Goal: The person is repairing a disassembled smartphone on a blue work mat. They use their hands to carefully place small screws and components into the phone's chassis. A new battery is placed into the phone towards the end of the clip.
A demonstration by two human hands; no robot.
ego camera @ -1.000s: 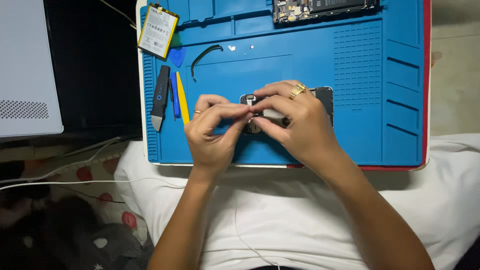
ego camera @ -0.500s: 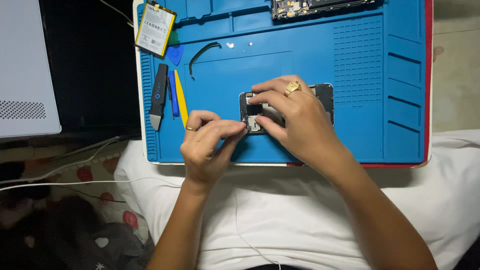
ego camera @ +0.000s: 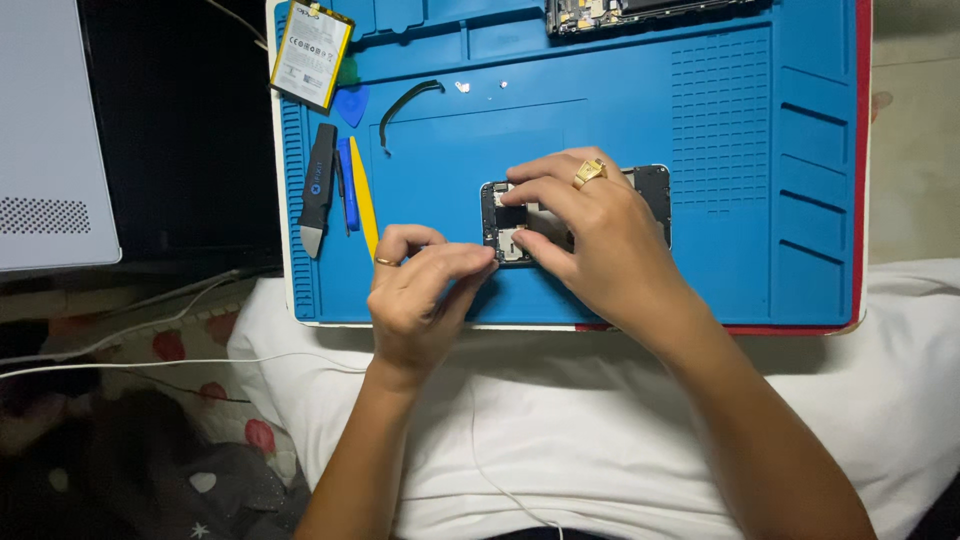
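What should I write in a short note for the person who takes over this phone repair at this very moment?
Right hand: rests on the opened phone, fingers pressing its left end.
Left hand: beside the phone's left edge, fingertips pinched together; whether they hold a small part I cannot tell.
Things: the phone lies near the middle of the blue mat. The battery lies at the mat's top left corner, out of the phone. Black pry tool, blue tool and yellow spudger lie at the left. A circuit board is at the top edge.
Done: phone opened, battery removed.
Left: phone not yet closed; battery and board outside it.
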